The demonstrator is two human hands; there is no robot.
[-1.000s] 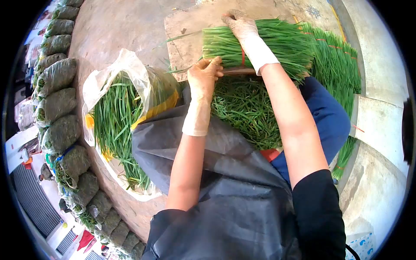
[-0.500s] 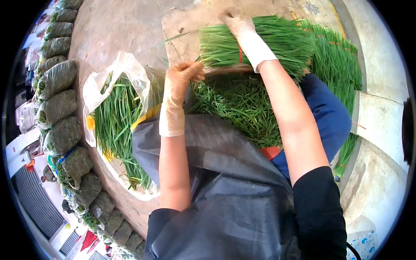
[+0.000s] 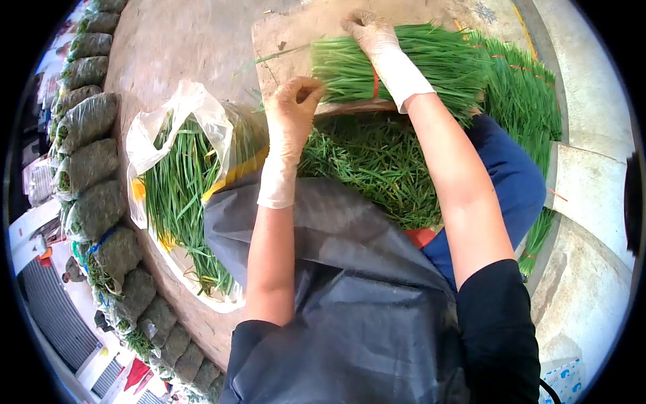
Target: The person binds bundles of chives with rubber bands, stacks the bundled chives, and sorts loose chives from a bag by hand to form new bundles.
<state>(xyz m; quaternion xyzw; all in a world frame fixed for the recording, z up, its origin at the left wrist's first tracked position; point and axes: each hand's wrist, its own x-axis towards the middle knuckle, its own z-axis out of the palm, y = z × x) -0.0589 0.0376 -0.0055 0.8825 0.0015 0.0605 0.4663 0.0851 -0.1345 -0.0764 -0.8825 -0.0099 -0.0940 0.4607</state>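
A thick bundle of long green stalks (image 3: 431, 64) with a red band lies across a board (image 3: 286, 44). My gloved right hand (image 3: 371, 32) reaches over its pale end, the fingers curled at the far edge; what they grip is hidden. My gloved left hand (image 3: 295, 101) is beside the near corner of the pale end, thumb and fingertips pinched together. Whatever is between those fingertips is too small to make out. Loose green leaves (image 3: 377, 168) are heaped below the board, in front of my lap.
On the left stands an open plastic bag (image 3: 182, 168) of green leaves. A row of filled bags (image 3: 94, 161) runs along the far left. More banded bundles (image 3: 521, 101) lie at the right, near pale slabs (image 3: 589, 182).
My left hand moved left, away from the bundle's pale end, then came slightly back toward it. My right hand has stayed almost in place over the bundle.
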